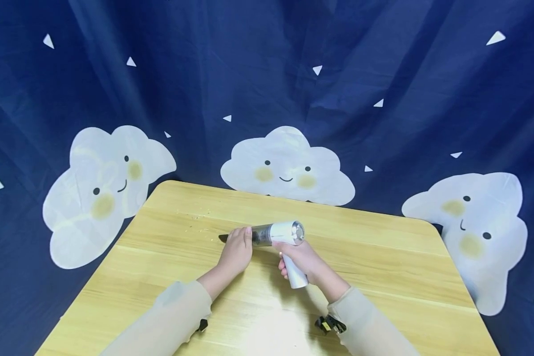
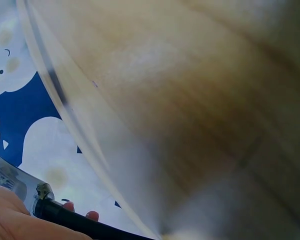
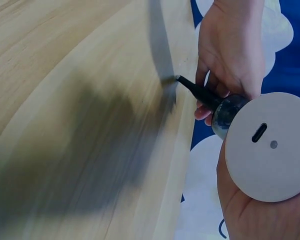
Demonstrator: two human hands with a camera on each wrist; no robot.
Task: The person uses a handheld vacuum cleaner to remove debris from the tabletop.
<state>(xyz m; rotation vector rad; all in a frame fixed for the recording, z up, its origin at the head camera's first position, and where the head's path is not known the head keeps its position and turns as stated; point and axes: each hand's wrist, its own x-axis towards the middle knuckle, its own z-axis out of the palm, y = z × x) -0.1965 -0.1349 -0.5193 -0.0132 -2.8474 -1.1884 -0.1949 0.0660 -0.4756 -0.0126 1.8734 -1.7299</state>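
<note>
A silver handheld vacuum cleaner [image 1: 285,231] with a clear, dark-tinted dust cup [image 1: 262,235] is held above the table, its tip to the left. My right hand [image 1: 303,259] grips the handle, whose round white end [image 3: 272,170] shows a slot in the right wrist view. At the front, my left hand [image 1: 238,248] holds the black narrow nozzle [image 3: 197,91], its fingers around it where it meets the cup. In the left wrist view the nozzle [image 2: 75,219] runs past the palm. Light crumbs [image 1: 200,217] lie scattered beyond the nozzle's tip.
The wooden table [image 1: 382,277] has rounded far corners. Behind it hangs a dark blue curtain [image 1: 267,59] printed with smiling clouds and white triangles, close to the far and side edges. Shadows of the hands and vacuum fall on the tabletop.
</note>
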